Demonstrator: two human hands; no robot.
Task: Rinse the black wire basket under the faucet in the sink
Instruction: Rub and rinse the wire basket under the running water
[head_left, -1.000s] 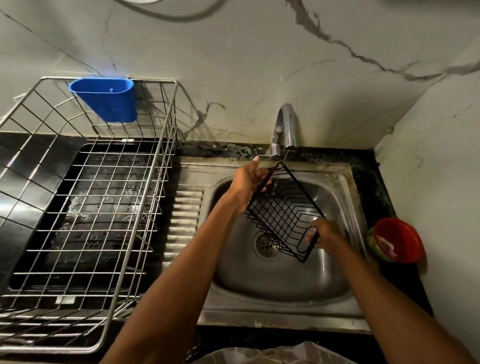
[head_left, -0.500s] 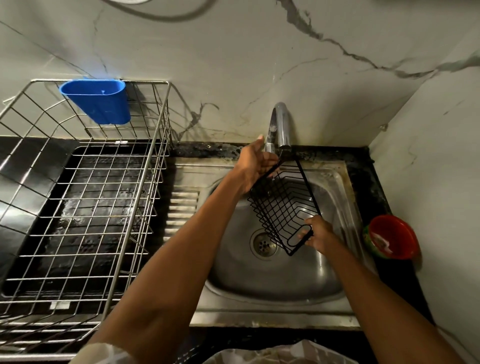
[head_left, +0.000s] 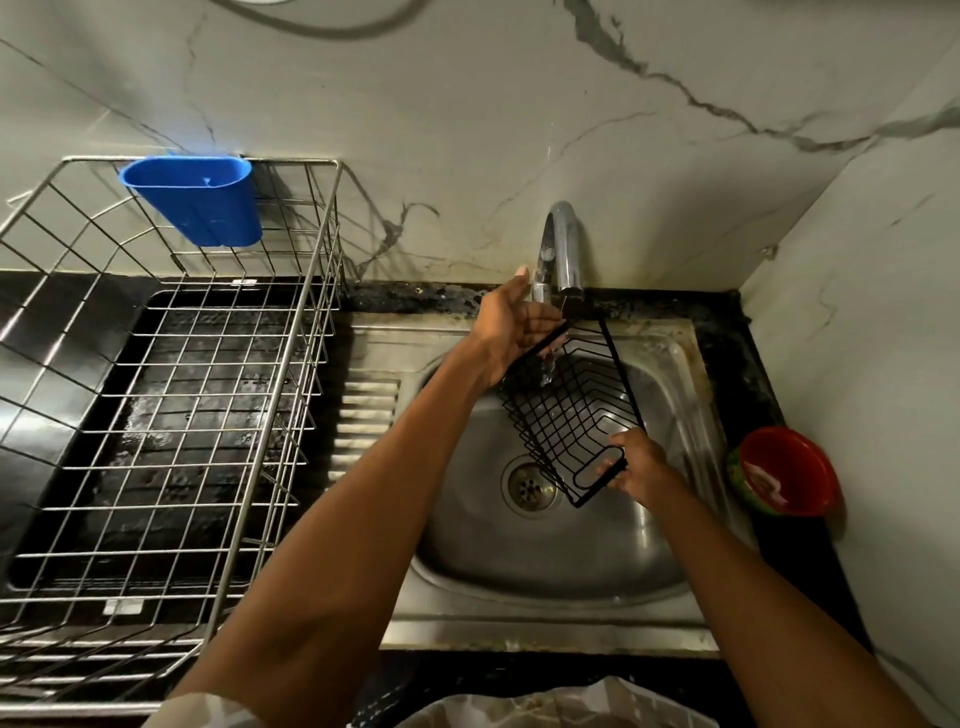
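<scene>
Centre of the frame: the black wire basket (head_left: 569, 410) is held tilted over the sink (head_left: 545, 566), its upper end raised just under the spout of the faucet (head_left: 563, 249) — apparently so that the thin stream of water (head_left: 546, 364) runs down along the wires toward the drain (head_left: 530, 486). The left hand (head_left: 511, 322) cups the upper rim, palm up, fingers partly hidden behind the wire; the right hand (head_left: 636, 465) grips the lower handle loop, steadying the slope. Left of the frame, a steel dish rack (head_left: 171, 395) with a blue cup (head_left: 200, 200) hooked on its rim — a likely draining place; at right, a red bowl (head_left: 784, 470).
</scene>
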